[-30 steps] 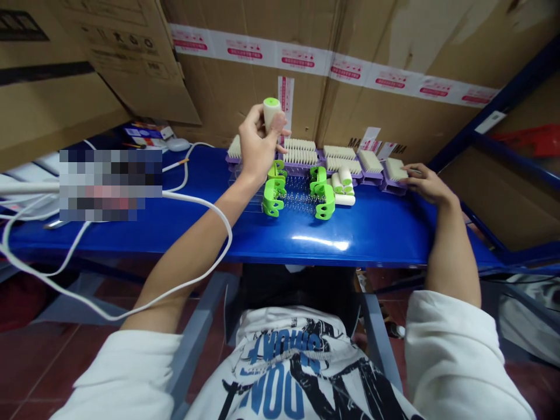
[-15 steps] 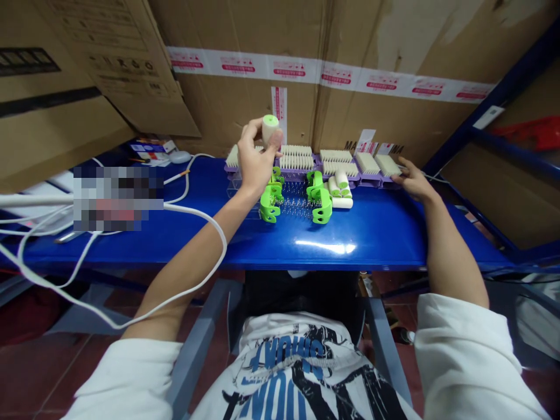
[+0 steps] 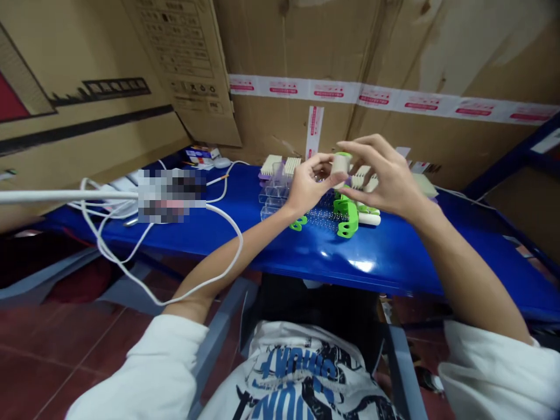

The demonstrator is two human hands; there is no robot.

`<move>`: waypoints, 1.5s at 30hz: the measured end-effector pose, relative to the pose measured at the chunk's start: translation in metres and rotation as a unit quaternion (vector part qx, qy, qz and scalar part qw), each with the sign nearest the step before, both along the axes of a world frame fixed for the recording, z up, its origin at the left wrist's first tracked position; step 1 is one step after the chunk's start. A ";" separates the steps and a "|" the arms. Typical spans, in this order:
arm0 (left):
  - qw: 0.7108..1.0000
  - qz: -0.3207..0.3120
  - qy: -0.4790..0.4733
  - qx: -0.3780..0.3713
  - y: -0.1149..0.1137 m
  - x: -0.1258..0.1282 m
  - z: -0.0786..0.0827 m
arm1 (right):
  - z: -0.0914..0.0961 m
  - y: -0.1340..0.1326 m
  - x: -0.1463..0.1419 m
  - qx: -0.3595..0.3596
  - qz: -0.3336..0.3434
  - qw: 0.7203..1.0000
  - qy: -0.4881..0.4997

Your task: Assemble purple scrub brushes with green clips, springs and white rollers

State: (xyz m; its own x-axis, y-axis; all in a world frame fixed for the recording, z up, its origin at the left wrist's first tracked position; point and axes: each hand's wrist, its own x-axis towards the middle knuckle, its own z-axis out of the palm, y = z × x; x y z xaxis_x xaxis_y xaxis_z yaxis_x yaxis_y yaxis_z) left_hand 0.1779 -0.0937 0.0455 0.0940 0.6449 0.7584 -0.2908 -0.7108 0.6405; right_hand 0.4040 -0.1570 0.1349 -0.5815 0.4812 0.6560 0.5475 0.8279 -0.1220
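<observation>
The left hand (image 3: 310, 184) holds a white roller (image 3: 338, 166) with a green end in a narrow grip, raised above the blue worktop (image 3: 245, 233) near green clips (image 3: 349, 214). The right hand (image 3: 391, 181), its grip wide, frames the roller's opposite side with thumb and fingers; contact cannot be told. Another white roller (image 3: 370, 219) lies beside the clips.

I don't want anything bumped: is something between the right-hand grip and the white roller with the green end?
Nothing visible stands between the right-hand grip and the white roller. The left-hand grip holds the roller from the other side.
</observation>
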 end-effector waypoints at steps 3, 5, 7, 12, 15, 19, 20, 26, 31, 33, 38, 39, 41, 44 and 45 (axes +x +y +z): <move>1.000 -0.015 -0.011 -0.002 0.001 0.000 0.001 | -0.005 0.013 -0.020 -0.005 -0.004 0.999 -0.042; 1.000 -0.001 -0.018 -0.015 0.000 0.001 0.002 | -0.014 0.018 -0.020 -0.003 -0.007 1.000 -0.023; 1.000 0.002 -0.015 -0.015 -0.004 0.001 0.003 | -0.021 0.015 -0.018 0.014 -0.018 1.000 0.004; 0.998 -0.004 0.062 0.026 -0.011 -0.007 0.018 | -0.002 -0.010 0.008 0.055 -0.101 0.992 -0.047; 0.995 0.055 0.070 0.039 0.002 -0.029 0.031 | 0.002 -0.030 0.049 0.036 -0.170 0.984 -0.033; 0.987 0.132 0.069 0.057 0.041 -0.088 0.045 | -0.041 -0.053 0.101 -0.124 -0.188 0.974 0.029; 0.985 0.149 0.074 0.055 0.051 -0.107 0.047 | -0.056 -0.056 0.108 -0.160 -0.184 0.969 0.039; 0.941 0.337 0.003 0.039 0.117 -0.206 0.038 | -0.110 -0.056 0.111 -0.164 -0.184 0.969 -0.015; 0.893 0.440 -0.073 -0.054 0.154 -0.228 -0.006 | -0.116 -0.049 0.105 -0.171 -0.190 0.966 -0.028; 0.886 0.455 -0.050 -0.078 0.155 -0.226 -0.021 | -0.118 -0.047 0.103 -0.171 -0.189 0.967 -0.010; 0.893 0.440 0.055 -0.076 0.146 -0.215 -0.044 | -0.120 -0.044 0.095 -0.166 -0.202 0.964 0.039; 0.894 0.435 0.069 -0.077 0.144 -0.213 -0.046 | -0.119 -0.044 0.094 -0.168 -0.205 0.963 0.044; 0.897 0.424 0.092 -0.080 0.139 -0.209 -0.049 | -0.115 -0.046 0.093 -0.171 -0.212 0.961 0.048; 0.904 0.409 0.093 -0.084 0.125 -0.201 -0.047 | -0.101 -0.047 0.097 -0.165 -0.227 0.956 0.079; 0.905 0.410 0.081 -0.085 0.118 -0.198 -0.046 | -0.094 -0.044 0.099 -0.157 -0.229 0.955 0.101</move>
State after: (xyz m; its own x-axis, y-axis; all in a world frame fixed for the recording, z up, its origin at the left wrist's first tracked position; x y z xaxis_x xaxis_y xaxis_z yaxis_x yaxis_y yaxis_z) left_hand -0.0196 0.0245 -0.0001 -0.3673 0.6549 0.6605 0.3963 -0.5322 0.7481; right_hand 0.5034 -0.2015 0.0404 -0.1390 0.8465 0.5139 0.7827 0.4118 -0.4666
